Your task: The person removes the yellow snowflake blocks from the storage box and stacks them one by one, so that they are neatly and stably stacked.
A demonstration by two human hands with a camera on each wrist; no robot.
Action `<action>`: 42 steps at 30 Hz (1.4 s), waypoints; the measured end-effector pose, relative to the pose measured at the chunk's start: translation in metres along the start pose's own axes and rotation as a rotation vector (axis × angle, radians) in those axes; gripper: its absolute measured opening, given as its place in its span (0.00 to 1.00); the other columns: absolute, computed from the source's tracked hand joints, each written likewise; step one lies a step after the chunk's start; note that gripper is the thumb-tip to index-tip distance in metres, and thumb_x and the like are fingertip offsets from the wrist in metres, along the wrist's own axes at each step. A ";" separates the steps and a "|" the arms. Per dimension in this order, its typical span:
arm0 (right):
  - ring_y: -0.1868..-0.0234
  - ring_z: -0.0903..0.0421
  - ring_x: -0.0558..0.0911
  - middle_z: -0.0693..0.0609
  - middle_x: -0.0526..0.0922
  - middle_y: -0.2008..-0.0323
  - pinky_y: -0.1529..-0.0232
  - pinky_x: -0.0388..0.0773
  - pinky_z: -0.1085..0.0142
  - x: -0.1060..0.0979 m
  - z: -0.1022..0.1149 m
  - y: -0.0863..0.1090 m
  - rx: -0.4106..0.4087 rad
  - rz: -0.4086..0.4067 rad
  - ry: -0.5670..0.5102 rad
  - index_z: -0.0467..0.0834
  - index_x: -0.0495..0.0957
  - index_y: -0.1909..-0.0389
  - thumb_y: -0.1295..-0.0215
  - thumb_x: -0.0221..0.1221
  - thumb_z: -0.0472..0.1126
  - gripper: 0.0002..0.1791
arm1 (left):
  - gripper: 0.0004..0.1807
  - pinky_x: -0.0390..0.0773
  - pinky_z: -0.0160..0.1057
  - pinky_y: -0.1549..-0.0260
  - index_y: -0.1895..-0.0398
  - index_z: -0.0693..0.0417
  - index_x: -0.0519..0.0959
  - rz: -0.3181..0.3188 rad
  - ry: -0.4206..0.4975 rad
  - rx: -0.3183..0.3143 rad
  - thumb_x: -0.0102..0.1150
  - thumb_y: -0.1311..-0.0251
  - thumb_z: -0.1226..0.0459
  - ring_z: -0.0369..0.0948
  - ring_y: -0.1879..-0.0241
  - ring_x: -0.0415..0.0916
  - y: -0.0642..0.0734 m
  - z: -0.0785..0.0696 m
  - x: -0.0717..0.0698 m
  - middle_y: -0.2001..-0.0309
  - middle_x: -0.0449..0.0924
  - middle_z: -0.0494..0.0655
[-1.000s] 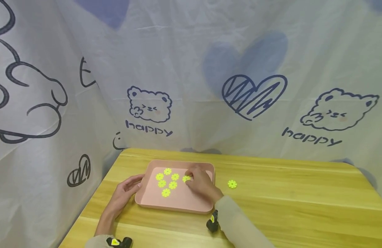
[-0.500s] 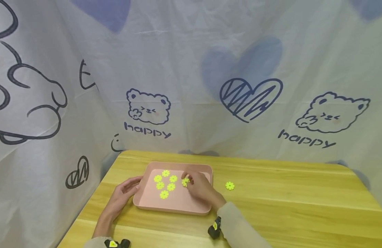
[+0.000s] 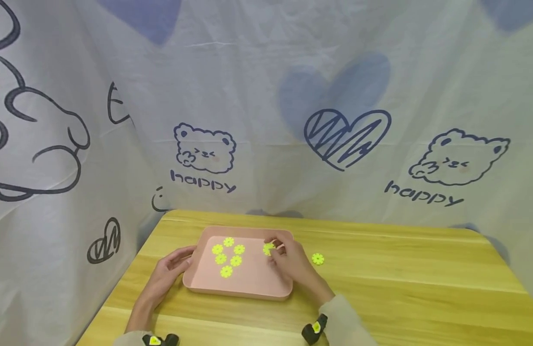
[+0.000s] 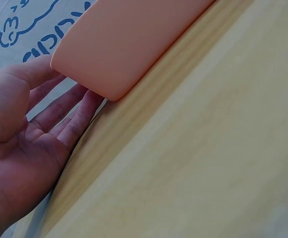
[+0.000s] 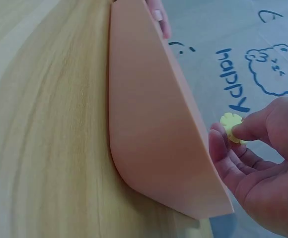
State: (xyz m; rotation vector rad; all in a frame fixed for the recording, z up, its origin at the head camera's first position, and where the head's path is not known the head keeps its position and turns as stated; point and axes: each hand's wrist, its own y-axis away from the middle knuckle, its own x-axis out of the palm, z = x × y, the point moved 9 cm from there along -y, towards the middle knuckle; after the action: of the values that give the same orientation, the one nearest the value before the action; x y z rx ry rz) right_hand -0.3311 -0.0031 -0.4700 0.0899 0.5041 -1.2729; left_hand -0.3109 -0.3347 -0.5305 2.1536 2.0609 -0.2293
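Six yellow flower-shaped discs (image 3: 221, 258) lie in the pink tray (image 3: 254, 279). The right hand (image 3: 291, 261) pinches a seventh disc (image 5: 230, 121); the left hand (image 3: 165, 274), fingers extended, touches the tray's left side.

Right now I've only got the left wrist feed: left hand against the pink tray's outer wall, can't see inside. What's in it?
Observer: Six yellow flower-shaped discs lie on the floor of the pink tray.

Operator: Copy. Anything held on the other side?

Observer: Yes, the right hand pinches a separate yellow disc over the right part of the tray.
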 end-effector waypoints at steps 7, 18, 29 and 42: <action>0.64 0.46 0.88 0.41 0.77 0.57 0.63 0.88 0.55 -0.015 -0.003 0.013 0.029 -0.028 -0.148 0.39 0.78 0.46 0.28 0.55 0.25 0.13 | 0.29 0.75 0.27 0.44 0.28 0.63 0.70 0.013 0.002 0.012 0.60 0.26 0.59 0.27 0.43 0.75 -0.001 -0.003 0.000 0.29 0.70 0.61; 0.63 0.42 0.87 0.40 0.78 0.56 0.65 0.86 0.52 -0.042 -0.012 0.031 0.079 -0.139 -0.263 0.39 0.81 0.48 0.30 0.57 0.24 0.14 | 0.28 0.75 0.27 0.44 0.29 0.64 0.69 0.021 0.009 0.027 0.60 0.26 0.60 0.27 0.42 0.75 0.000 -0.003 -0.001 0.29 0.69 0.62; 0.61 0.40 0.86 0.39 0.80 0.59 0.65 0.87 0.54 -0.062 -0.016 0.042 0.078 -0.166 -0.253 0.37 0.81 0.49 0.32 0.57 0.23 0.15 | 0.28 0.75 0.27 0.44 0.29 0.64 0.69 0.018 0.006 0.010 0.60 0.26 0.60 0.27 0.42 0.76 0.000 -0.001 -0.001 0.29 0.70 0.62; 0.56 0.39 0.86 0.38 0.79 0.50 0.61 0.87 0.56 -0.084 -0.027 0.053 0.077 -0.177 -0.214 0.37 0.80 0.43 0.31 0.59 0.24 0.18 | 0.28 0.75 0.28 0.43 0.28 0.64 0.69 0.017 0.006 0.019 0.60 0.26 0.59 0.27 0.41 0.75 0.000 -0.003 0.000 0.29 0.70 0.62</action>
State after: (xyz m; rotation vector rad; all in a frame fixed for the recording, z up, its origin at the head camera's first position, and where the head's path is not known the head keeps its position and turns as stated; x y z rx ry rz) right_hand -0.3078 0.0974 -0.4709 -0.0272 0.2836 -1.4563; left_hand -0.3114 -0.3344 -0.5276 2.1838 2.0511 -0.2415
